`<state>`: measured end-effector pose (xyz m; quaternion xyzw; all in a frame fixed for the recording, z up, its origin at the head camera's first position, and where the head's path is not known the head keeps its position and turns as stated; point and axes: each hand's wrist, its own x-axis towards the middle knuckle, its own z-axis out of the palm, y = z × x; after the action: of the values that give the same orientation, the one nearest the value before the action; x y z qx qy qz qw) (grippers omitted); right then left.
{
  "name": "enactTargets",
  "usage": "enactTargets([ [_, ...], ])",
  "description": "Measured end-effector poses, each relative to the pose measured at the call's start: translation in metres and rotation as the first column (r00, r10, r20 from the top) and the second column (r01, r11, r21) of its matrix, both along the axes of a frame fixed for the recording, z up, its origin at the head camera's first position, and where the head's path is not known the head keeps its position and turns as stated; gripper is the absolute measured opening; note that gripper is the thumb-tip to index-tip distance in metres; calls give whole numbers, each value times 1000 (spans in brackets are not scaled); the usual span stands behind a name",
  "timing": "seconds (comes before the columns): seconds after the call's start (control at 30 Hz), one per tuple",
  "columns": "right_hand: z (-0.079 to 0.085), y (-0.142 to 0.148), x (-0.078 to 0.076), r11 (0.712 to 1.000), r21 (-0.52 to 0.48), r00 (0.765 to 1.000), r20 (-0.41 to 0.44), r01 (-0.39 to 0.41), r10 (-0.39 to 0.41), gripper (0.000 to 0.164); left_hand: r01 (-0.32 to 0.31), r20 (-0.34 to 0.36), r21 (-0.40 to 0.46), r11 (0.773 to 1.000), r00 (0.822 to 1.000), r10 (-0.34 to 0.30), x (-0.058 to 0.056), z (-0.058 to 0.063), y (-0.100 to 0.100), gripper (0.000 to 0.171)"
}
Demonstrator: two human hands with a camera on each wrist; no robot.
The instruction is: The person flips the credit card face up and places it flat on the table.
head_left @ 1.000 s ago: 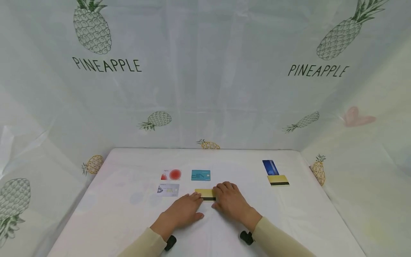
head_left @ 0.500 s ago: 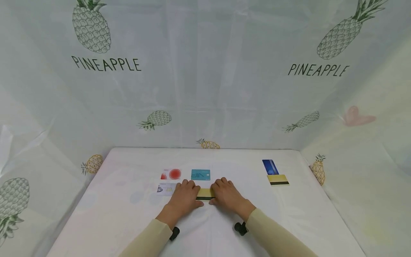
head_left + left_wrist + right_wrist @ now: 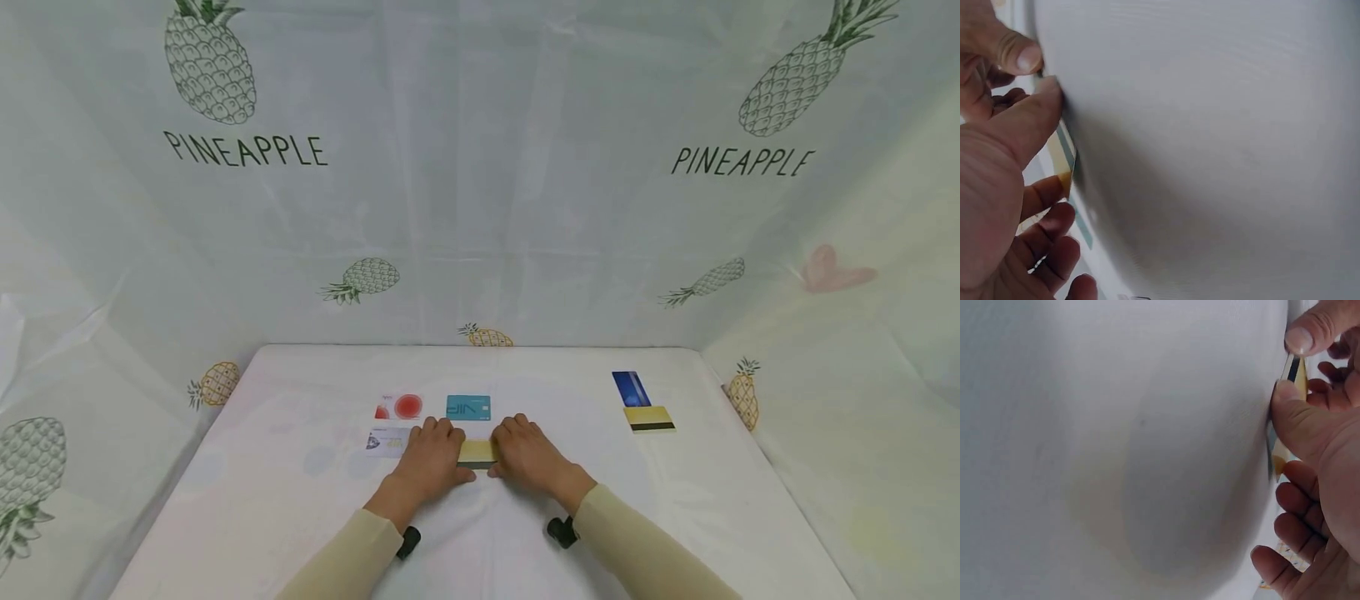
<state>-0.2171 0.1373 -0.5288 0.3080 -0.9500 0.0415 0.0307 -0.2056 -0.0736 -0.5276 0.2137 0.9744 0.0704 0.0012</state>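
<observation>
A yellow card [image 3: 477,451] with a dark stripe along its near edge lies near the middle of the table, between my two hands. My left hand [image 3: 432,454] pinches its left end between thumb and fingers, and my right hand [image 3: 528,457] pinches its right end. Both thumbs are at the near edge; the card's ends are hidden behind the hands. In the left wrist view a strip of the card [image 3: 1065,147] shows beyond the thumb. A white VIP card [image 3: 386,442] is partly covered by my left hand.
Farther back lie a white card with red circles [image 3: 398,407] and a teal card [image 3: 468,407]. Toward the right a blue card [image 3: 632,388] touches or nearly touches another yellow striped card [image 3: 649,419]. A pineapple-print sheet [image 3: 480,183] hangs behind the white table [image 3: 300,517].
My left hand has moved right and forward onto the card's left end, now partly covering the VIP card. My right hand has shifted slightly left. Over the last half second the hands barely move.
</observation>
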Motion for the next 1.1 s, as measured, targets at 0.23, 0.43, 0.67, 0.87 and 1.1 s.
enactTargets([
  [0.23, 0, -2, 3, 996, 65, 992, -112, -56, 64, 50, -5, -2, -26, 1000, 1000, 5, -1, 1, 0, 70],
  [0.43, -1, -1, 6, 998, 50, 985, -166, -39, 47, 50, 1, -71, -42, 999, 997, -4, 1, 3, -1, 67],
  [0.67, -4, -2, 7, 999, 36, 979, -201, -35, 42, 47, 12, -133, 21, 1000, 991, -9, 5, 4, -3, 61],
  [0.87, -6, -1, 6, 998, 42, 971, -231, -55, 63, 47, 19, -140, 45, 999, 990, -13, 7, 7, -2, 61],
  [1.1, -6, -2, 7, 995, 59, 950, -297, -79, 93, 47, 18, -146, 5, 1000, 989, -17, 7, 7, 1, 67],
])
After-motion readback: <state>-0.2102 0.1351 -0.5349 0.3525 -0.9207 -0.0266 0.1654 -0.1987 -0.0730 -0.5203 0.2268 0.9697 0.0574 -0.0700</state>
